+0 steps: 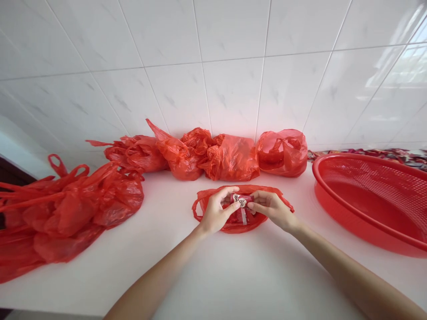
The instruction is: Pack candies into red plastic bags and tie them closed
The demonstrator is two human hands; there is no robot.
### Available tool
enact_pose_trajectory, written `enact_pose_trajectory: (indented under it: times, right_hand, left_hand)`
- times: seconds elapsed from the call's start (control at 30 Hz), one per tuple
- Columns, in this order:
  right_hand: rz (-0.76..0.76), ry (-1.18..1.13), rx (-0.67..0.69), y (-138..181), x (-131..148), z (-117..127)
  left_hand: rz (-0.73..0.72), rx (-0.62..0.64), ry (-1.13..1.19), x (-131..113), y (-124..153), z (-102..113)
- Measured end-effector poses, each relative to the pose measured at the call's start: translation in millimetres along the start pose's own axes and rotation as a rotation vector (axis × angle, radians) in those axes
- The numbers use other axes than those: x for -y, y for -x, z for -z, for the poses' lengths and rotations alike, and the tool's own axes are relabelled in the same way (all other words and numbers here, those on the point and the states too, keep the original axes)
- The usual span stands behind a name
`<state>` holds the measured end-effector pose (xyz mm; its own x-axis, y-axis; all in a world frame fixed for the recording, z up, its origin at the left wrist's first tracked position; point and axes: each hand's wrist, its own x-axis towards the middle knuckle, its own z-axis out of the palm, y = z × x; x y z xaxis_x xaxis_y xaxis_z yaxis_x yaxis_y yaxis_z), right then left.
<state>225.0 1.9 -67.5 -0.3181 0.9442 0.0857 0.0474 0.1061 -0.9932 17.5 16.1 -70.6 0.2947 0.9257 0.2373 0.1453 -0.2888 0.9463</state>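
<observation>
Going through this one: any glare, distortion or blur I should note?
Head view: bright window-like reflection on the wall tiles, upper right; head view: wide-angle distortion, tile lines fanning outward; head view: soft, faint shading on the white table; head view: left hand and right hand look fairly sharp, but the packet's print isn't fully legible.

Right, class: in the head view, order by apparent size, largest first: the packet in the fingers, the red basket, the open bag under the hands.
1. Red basket, though partly cut off
2. Open bag
3. Packet
</observation>
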Motion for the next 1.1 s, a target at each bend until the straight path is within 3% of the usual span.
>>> enact_pose_trajectory:
  times: [0.17,0.3,0.47,0.57,0.67,0.77,0.93,1.1]
  right_hand:
    - [-0.066,-0.301,-0.100,9.2,-6.6,-6.4]
    - [-0.060,-0.472,-0.132,12.8,-9.9,-15.8]
    - [-0.017,-0.357,-0.011,15.7,-9.3,-20.9]
    - [0.003,-0.334,-0.067,16.2,-6.0,-18.1]
    - [0.003,-0.309,-0.130,15.8,-2.0,-14.9]
    - [-0.027,-0.282,-0.104,15.8,-0.3,-14.0]
    - [-0.050,-0.316,-0.148,15.8,-4.3,-13.5]
    - [-0.026,-0.409,-0.217,14.7,-7.3,-11.4]
  left_hand:
    - [0.071,-0.015,0.151,-0.9,3.4,-9.5]
    - [0.148,0.076,0.279,-7.3,5.5,-14.6]
    - [0.165,0.045,0.266,-17.6,5.8,-11.2]
    - [0.168,0.044,0.213,-18.8,4.1,-6.5]
    - [0.154,0.151,0.144,-16.7,2.7,-3.1]
    - [0.136,0.219,0.122,-14.5,2.4,-1.9]
    - [0.146,0.092,0.134,-14.9,1.5,-0.9]
    - [0.156,0.181,0.147,-15.7,0.0,1.7]
